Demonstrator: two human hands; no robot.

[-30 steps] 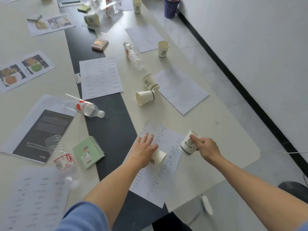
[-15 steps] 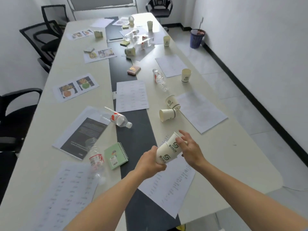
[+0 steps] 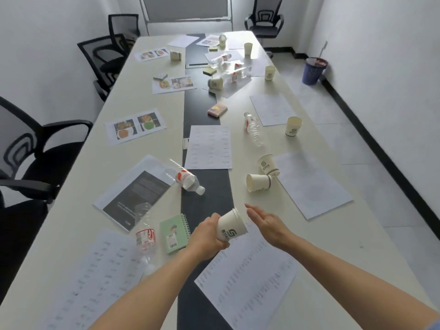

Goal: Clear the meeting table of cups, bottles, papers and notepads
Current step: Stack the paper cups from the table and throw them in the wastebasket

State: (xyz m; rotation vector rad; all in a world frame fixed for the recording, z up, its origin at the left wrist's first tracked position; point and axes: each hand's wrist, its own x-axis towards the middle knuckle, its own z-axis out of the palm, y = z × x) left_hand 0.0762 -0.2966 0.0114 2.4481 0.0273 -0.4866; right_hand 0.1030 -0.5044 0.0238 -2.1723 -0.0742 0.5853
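My left hand [image 3: 206,236] grips a white paper cup stack [image 3: 231,226] with a dark logo, tilted, rim pointing up and away, above the table's near end. My right hand [image 3: 266,222] hovers just right of the cup, fingers spread, holding nothing. Under both lies a printed sheet [image 3: 247,270]. Two cups [image 3: 258,182] lie tipped over farther ahead, and one cup [image 3: 293,126] stands upright beyond them. Clear plastic bottles lie at left [image 3: 188,179], near left [image 3: 145,236] and centre right [image 3: 254,128]. A green spiral notepad [image 3: 175,233] rests left of my left hand.
The long cream table [image 3: 333,234] has a dark centre strip [image 3: 204,203], with several more papers, cups, bottles and small notepads toward its far end. Black office chairs [image 3: 35,158] line the left side and far end. A blue waste bin [image 3: 313,70] stands on the floor at right.
Each hand held its own cup a second ago. The two cups were nested together, my right hand let go and opened, and the view lifted along the table.
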